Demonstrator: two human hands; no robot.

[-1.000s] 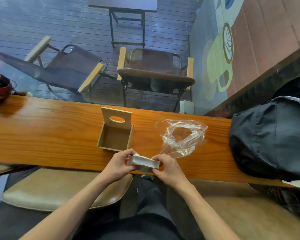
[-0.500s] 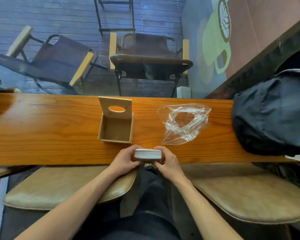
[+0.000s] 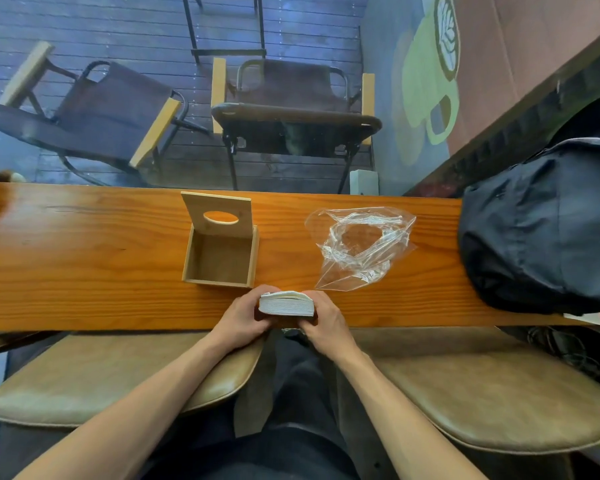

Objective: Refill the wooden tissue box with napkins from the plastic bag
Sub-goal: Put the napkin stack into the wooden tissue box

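A stack of white napkins (image 3: 286,304) stands on the near edge of the wooden counter (image 3: 84,271). My left hand (image 3: 241,318) grips its left end and my right hand (image 3: 326,320) grips its right end. Just beyond the stack sits the wooden tissue box (image 3: 219,258), empty, its lid with an oval hole (image 3: 219,216) standing open at the back. The clear plastic bag (image 3: 361,247) lies crumpled and empty to the right of the box.
A black backpack (image 3: 541,230) fills the counter's right end. Two tan stool seats (image 3: 101,382) sit under the counter on either side of my legs. Folding chairs (image 3: 291,109) stand on the deck beyond the counter.
Both hands turned the napkin stack from tilted to level and carried it slightly forward onto the counter edge, closer to the box. The view has tipped downward.
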